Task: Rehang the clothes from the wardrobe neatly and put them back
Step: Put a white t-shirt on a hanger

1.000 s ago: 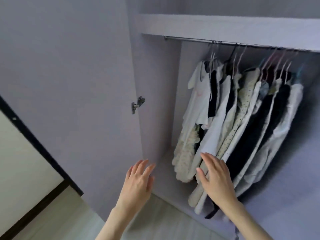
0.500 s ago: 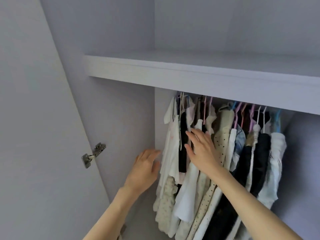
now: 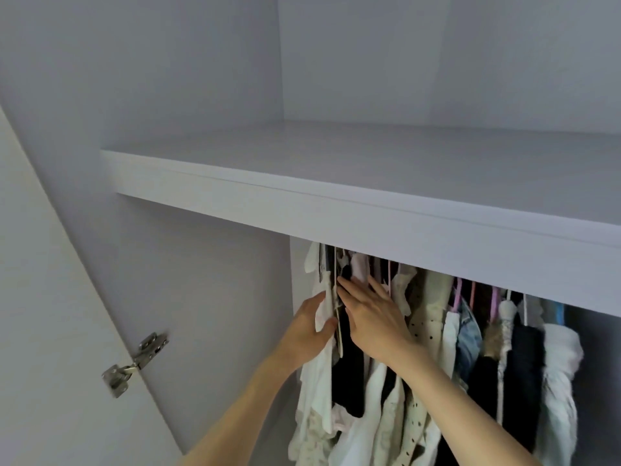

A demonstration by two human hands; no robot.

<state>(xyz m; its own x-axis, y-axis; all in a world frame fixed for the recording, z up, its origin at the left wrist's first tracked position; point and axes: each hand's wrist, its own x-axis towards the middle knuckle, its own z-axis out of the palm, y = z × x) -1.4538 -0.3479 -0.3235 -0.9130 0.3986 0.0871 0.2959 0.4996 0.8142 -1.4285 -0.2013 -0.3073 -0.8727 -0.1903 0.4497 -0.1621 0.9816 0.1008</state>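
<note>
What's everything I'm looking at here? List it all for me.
shelf: one, pale lilac-grey, across the wardrobe above the clothes
hanging clothes: a packed row, count unclear; white, cream, spotted, black, denim blue; under the shelf
hangers: several, pink, white and blue, tops hidden by the shelf
door hinge: one, silver, lower left on the door
left hand: grips a white garment at the row's left end
right hand: fingers straight, pushed between the clothes

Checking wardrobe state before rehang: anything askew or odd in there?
Nothing damaged. The hanging clothes are crammed together unevenly under the shelf. Left hand grips the white garment; right hand presses the rest aside.
</note>
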